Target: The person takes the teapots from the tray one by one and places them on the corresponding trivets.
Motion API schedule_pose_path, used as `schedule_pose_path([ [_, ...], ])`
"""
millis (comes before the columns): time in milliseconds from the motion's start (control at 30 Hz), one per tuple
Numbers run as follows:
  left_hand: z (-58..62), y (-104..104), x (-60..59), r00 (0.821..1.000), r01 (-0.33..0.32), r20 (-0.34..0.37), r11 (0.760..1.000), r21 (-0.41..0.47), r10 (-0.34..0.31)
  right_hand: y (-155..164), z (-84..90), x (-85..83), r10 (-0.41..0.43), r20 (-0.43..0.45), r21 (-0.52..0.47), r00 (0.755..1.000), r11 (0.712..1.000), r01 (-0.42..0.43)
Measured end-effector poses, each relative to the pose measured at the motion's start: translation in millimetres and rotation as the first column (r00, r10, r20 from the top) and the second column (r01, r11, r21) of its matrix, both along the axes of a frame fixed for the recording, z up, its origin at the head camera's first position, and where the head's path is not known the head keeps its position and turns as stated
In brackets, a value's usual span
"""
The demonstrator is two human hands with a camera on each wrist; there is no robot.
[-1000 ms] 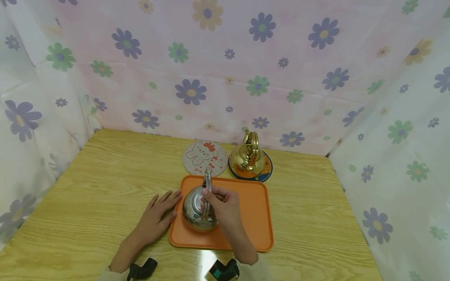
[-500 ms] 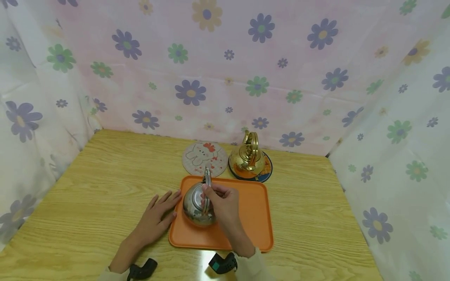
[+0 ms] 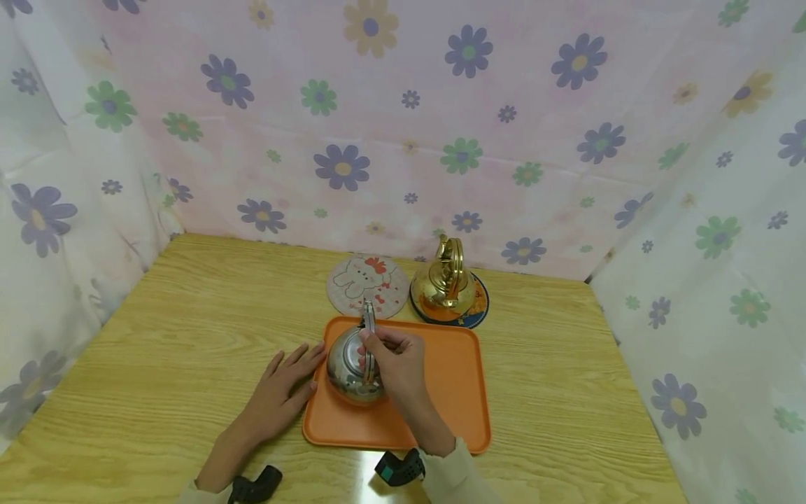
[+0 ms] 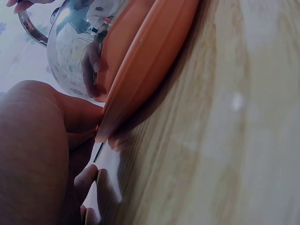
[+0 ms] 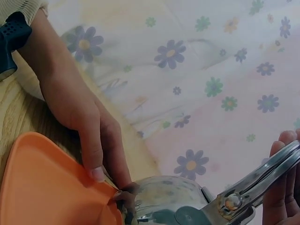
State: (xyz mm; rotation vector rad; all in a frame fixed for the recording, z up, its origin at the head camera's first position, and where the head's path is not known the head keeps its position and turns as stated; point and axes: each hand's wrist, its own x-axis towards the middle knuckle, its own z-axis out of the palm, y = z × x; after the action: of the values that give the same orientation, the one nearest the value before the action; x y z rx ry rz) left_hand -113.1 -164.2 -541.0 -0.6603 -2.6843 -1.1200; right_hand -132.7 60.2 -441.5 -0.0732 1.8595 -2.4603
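A shiny silver kettle (image 3: 345,367) is over the left part of an orange tray (image 3: 453,392), its arched handle (image 3: 369,318) upright. My right hand (image 3: 403,367) grips that handle, thumb on the near side and fingers curled round it, as the right wrist view also shows. With fingers extended, my left hand (image 3: 277,395) lies on the table, fingertips and thumb right at the tray's left rim. In the left wrist view the kettle's body (image 4: 70,51) sits close over the tray (image 4: 140,61) and mirrors the hand.
Behind the tray, a round bunny-print mat (image 3: 352,280) lies at left. Right of it, a gold kettle (image 3: 441,287) stands on a dark blue patterned round mat (image 3: 481,301). A floral curtain (image 3: 403,126) borders the wooden table (image 3: 189,329) at back and sides.
My right hand and the silver kettle have shifted slightly away from me and a touch left. The left hand and tray have stayed put.
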Motion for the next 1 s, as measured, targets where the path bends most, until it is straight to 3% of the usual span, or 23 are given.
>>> schedule_pose_path([
  [1000, 0.7, 0, -0.2, 1.0, 0.008, -0.008, 1.0, -0.005, -0.008, 6, 5.0, -13.0, -0.082, -0.039, -0.016, 0.996, 0.997, 0.081],
])
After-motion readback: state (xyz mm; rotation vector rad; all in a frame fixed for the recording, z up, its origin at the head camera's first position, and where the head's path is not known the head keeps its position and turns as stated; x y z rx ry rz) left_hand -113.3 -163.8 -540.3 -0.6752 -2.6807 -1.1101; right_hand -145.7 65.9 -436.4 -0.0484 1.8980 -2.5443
